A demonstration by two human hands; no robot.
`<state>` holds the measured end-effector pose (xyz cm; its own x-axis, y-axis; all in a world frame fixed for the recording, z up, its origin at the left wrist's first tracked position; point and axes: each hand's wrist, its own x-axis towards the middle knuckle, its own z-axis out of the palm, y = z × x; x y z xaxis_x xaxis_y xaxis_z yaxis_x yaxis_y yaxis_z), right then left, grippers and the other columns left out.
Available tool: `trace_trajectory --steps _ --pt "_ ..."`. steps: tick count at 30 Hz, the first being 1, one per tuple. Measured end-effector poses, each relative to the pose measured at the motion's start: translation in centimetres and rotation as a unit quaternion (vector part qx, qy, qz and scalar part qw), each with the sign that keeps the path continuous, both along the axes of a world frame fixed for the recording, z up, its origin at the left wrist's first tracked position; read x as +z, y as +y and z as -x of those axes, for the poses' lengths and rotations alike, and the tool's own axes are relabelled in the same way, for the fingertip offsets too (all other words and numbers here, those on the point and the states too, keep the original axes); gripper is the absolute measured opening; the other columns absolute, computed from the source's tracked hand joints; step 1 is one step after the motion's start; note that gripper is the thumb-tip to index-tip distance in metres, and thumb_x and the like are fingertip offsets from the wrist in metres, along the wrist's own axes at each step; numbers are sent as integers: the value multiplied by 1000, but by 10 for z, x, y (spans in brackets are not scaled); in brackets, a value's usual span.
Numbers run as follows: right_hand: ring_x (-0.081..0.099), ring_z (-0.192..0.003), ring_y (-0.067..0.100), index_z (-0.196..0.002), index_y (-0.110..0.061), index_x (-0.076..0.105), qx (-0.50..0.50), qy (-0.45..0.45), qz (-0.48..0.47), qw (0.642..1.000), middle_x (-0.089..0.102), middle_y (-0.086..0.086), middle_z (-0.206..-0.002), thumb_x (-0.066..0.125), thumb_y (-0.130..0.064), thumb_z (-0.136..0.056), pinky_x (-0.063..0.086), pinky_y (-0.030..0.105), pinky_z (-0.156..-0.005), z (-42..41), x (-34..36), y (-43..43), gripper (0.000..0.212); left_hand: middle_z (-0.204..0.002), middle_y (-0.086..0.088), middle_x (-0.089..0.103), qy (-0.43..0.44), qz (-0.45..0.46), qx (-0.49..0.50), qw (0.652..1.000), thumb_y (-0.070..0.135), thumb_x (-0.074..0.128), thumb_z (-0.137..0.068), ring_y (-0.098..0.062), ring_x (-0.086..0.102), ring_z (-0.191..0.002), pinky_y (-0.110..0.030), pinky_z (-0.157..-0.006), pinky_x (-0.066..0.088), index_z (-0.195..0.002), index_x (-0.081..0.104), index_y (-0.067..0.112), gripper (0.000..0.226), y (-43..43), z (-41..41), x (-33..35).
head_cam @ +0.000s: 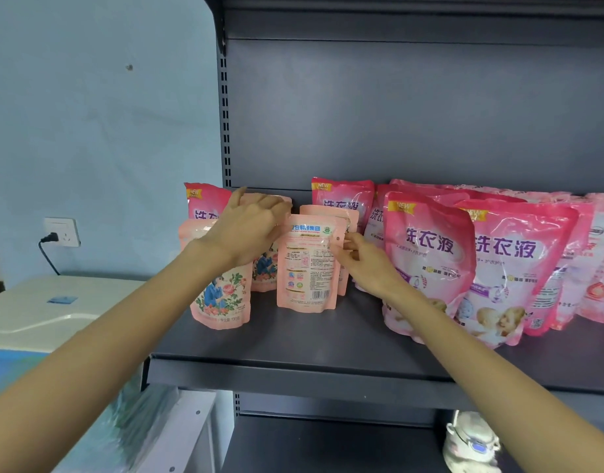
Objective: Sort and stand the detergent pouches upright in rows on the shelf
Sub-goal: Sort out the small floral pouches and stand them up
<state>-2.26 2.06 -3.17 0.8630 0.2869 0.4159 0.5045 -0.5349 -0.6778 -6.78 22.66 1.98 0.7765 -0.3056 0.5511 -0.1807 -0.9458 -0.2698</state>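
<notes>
1. Between both grips, upright on the dark metal shelf [293,339]: back-facing pouch [305,268], glossy pale-pink film, flat, barcode low on its panel.
2. Pinched at its upper right edge by thumb and fingers of the right grip [365,268].
3. Curled over the top of the rear floral pouch [264,271]: fingers of the left grip [249,230].
4. Four small pale-pink pouches counted, including the front floral pouch [222,298] below the left grip and the plain pouch [348,216] behind the right grip.
5. Overlapping to the right of the right grip: large pouches [430,254], brighter pink, crinkled, bulging; total unclear.
</notes>
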Motion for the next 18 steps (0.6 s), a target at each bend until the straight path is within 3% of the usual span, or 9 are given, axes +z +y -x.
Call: trace_trajectory --steps 4,7,11,14,16,18 --pt "49 -121 19 -139 -17 35 -3 -59 93 994 46 1 -139 41 -40 -97 39 28 -91 14 0 -8 48 -143 -7 43 -48 5 -7 999 36 38 -98 -25 37 -133 -52 -112 13 -140 37 13 48 6 15 -12" --pt "47 -123 19 -144 -24 25 -30 -81 147 985 40 -4 -144 37 -52 -94 41 41 -99 22 -7 -14 58 -133 -14 53 -47 -4 15 999 43 25 -93 -32 48 -125 -58 -104 27 -133 47 8 57 10 26 -23" --pt "24 -140 19 -150 -23 13 -96 -128 249 955 22 -1 -155 30 -57 -94 27 43 -112 39 -16 -20 68 -142 -12 45 -17 21 49 998 49 13 -90 -30 41 -131 -56 -108 22 -138 43 12 68 14 36 -40" --pt "8 -145 19 -150 -24 6 -140 -144 330 922 10 0 -158 24 -59 -93 12 45 -118 54 -17 -23 69 -136 -14 51 -26 26 57 998 47 21 -90 -32 49 -124 -58 -101 33 -132 51 10 64 18 44 -50" --pt "4 -146 20 -150 -24 5 -169 -163 366 900 7 1 -158 7 -66 -88 6 46 -116 64 -14 -27 75 -129 -16 56 -35 27 65 997 45 27 -89 -34 56 -117 -60 -92 40 -126 57 8 60 20 51 -52" --pt "4 -146 21 -150 -23 7 -194 -191 395 878 6 2 -158 -25 -72 -69 4 49 -115 68 -6 -34 100 -127 -18 58 -28 29 78 996 46 26 -90 -35 58 -113 -60 -89 42 -123 58 6 61 20 58 -51"
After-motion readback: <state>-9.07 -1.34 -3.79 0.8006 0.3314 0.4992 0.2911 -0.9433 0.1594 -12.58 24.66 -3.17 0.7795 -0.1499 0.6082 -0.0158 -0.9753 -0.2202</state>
